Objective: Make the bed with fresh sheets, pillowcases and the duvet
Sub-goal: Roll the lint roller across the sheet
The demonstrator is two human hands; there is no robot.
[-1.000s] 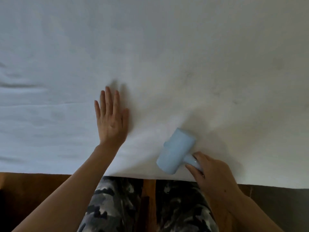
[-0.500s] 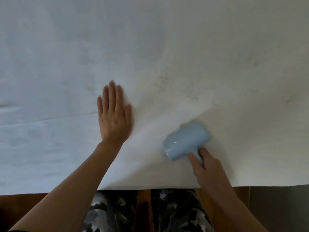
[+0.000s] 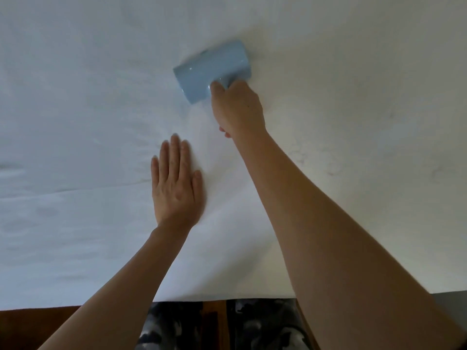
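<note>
A white sheet [image 3: 75, 97] covers the bed and fills nearly the whole head view. My left hand [image 3: 175, 183] lies flat on it, palm down, fingers straight and together, pressing the cloth. My right hand [image 3: 236, 107] is stretched far out over the sheet and grips the handle of a light blue roller [image 3: 212, 72], whose drum lies on the cloth. The handle itself is hidden inside my fist. Faint creases run across the sheet to the left of my left hand.
The near edge of the bed [image 3: 227, 294] runs along the bottom of the view. Below it shows a brown wooden floor [image 3: 32, 329] and my legs in camouflage trousers [image 3: 262, 324]. A grey strip [image 3: 452, 299] lies at the bottom right.
My right hand has pushed the blue roller away from the near edge, far out over the sheet. My left hand has stayed flat on the cloth.
</note>
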